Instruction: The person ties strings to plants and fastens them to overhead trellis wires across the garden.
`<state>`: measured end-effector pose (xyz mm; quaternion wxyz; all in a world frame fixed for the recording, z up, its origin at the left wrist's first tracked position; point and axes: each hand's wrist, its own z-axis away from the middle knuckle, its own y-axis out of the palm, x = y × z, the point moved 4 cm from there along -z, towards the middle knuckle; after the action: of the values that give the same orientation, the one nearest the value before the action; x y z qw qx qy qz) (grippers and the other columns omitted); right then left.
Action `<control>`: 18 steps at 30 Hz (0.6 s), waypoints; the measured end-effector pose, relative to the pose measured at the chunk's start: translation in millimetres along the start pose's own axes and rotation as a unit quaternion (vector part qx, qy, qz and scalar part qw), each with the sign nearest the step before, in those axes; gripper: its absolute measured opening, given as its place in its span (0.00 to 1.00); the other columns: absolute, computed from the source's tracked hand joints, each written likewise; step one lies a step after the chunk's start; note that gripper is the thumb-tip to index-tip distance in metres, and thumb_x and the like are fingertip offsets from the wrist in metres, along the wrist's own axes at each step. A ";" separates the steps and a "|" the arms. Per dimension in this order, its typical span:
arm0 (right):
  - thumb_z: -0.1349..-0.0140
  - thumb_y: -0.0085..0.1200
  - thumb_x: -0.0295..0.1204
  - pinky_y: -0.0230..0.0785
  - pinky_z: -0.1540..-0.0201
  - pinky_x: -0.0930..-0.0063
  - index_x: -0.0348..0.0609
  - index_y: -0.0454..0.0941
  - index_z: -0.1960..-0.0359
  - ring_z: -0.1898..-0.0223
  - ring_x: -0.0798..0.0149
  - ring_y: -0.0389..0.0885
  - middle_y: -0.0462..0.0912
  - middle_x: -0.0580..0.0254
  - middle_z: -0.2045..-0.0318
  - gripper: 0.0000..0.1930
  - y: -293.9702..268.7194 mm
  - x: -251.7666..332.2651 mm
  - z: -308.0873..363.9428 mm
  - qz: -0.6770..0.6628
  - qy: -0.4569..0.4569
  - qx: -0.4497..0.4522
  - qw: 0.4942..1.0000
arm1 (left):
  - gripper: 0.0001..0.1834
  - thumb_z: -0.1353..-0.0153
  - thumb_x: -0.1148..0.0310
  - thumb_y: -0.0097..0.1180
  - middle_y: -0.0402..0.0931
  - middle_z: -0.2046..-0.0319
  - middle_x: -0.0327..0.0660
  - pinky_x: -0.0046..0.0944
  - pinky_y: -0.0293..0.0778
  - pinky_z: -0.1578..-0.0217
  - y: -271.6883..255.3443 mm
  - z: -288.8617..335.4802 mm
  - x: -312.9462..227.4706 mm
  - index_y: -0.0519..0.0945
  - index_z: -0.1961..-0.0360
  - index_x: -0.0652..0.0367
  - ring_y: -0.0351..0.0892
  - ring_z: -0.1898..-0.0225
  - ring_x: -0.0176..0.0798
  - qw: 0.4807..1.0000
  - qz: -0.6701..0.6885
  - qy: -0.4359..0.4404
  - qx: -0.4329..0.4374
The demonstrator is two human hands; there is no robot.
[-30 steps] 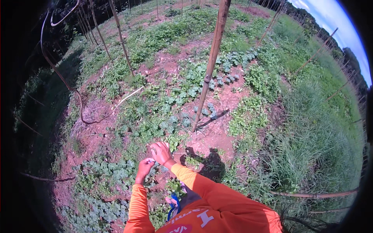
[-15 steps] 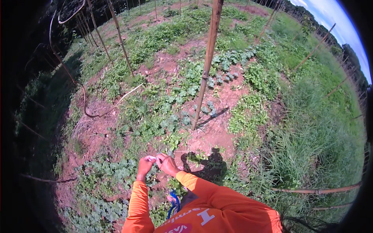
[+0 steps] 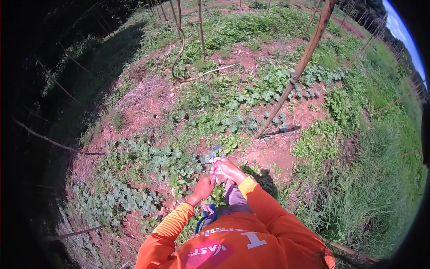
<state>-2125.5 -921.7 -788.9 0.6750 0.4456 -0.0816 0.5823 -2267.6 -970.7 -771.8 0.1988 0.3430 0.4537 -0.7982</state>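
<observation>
Low in front of my body, my left hand (image 3: 203, 188) and my right hand (image 3: 227, 169) are close together, nearly touching. Both have curled fingers, pinched around something small and pale that I cannot make out. The right hand lies slightly farther out, beside green leaves. Just beyond it is a small blue spot (image 3: 217, 148), too small to name. Below the left hand, a blue strap-like loop (image 3: 206, 219) shows near my greyish-purple trouser leg (image 3: 234, 197). Orange sleeves cover both forearms.
A slanting wooden pole (image 3: 293, 80) stands ahead to the right. Broad-leaved plants (image 3: 130, 197) grow at the left, with reddish soil (image 3: 273, 152) between patches. Tall grass (image 3: 358, 179) fills the right side. A bent branch (image 3: 208, 73) and thin poles stand farther back.
The view has shifted, so the pole and plants appear farther right. My hands remain together; the right hand now sits above and beyond the left, and a trouser leg shows more.
</observation>
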 end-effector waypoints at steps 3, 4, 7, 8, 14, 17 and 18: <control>0.30 0.41 0.31 0.77 0.71 0.69 0.41 0.79 0.54 0.79 0.73 0.70 0.72 0.68 0.76 0.14 -34.8 30.8 24.2 0.232 -0.018 -0.051 0.971 | 0.16 0.31 0.60 0.43 0.79 0.65 0.60 0.57 0.73 0.56 31.6 30.6 -11.7 0.80 0.59 0.59 0.78 0.60 0.65 0.996 0.036 0.021 0.077; 0.33 0.40 0.28 0.74 0.73 0.69 0.37 0.81 0.58 0.77 0.67 0.77 0.79 0.61 0.78 0.15 -24.0 59.2 38.2 0.410 -0.061 -0.068 0.907 | 0.16 0.32 0.60 0.44 0.80 0.63 0.59 0.56 0.73 0.53 38.2 41.6 -4.0 0.81 0.58 0.57 0.78 0.58 0.64 0.990 0.071 0.029 0.118; 0.36 0.44 0.32 0.73 0.61 0.62 0.42 0.83 0.63 0.69 0.58 0.83 0.85 0.53 0.71 0.14 -36.2 123.2 66.4 0.619 -0.121 -0.018 0.776 | 0.16 0.32 0.63 0.45 0.80 0.58 0.57 0.52 0.73 0.52 18.3 49.1 -5.7 0.81 0.51 0.55 0.79 0.54 0.59 0.988 0.022 0.124 0.090; 0.38 0.46 0.32 0.73 0.59 0.60 0.42 0.83 0.66 0.68 0.53 0.83 0.84 0.51 0.71 0.12 -25.8 154.3 86.7 0.640 -0.111 -0.028 0.760 | 0.18 0.33 0.63 0.47 0.80 0.54 0.54 0.50 0.74 0.49 -10.2 44.8 -25.8 0.79 0.45 0.51 0.79 0.52 0.58 0.989 -0.049 0.074 0.115; 0.41 0.52 0.30 0.70 0.64 0.53 0.39 0.80 0.71 0.68 0.42 0.79 0.80 0.46 0.76 0.08 119.6 309.7 207.8 0.820 -0.272 -0.041 0.502 | 0.14 0.35 0.67 0.51 0.82 0.58 0.51 0.47 0.74 0.50 -164.5 32.4 -75.7 0.82 0.52 0.57 0.81 0.54 0.54 0.984 0.001 0.136 -0.117; 0.41 0.53 0.29 0.70 0.66 0.53 0.39 0.80 0.71 0.68 0.43 0.79 0.80 0.47 0.76 0.06 184.8 360.1 254.1 0.861 -0.316 -0.065 0.394 | 0.12 0.39 0.73 0.54 0.82 0.61 0.48 0.44 0.76 0.54 -244.6 56.3 -141.9 0.83 0.55 0.58 0.82 0.59 0.49 0.940 0.000 0.214 -0.267; 0.41 0.53 0.28 0.70 0.66 0.54 0.40 0.80 0.71 0.69 0.44 0.79 0.80 0.47 0.76 0.06 202.2 374.8 265.9 0.875 -0.317 -0.059 0.362 | 0.13 0.43 0.78 0.55 0.83 0.62 0.45 0.43 0.77 0.56 -264.7 61.4 -162.1 0.83 0.57 0.57 0.82 0.60 0.46 0.914 -0.045 0.266 -0.304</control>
<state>-2074.9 -854.7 -293.9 -0.2647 0.2349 -0.6673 0.6553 -2345.4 -887.8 -476.6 0.1291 0.4446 0.7255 -0.5092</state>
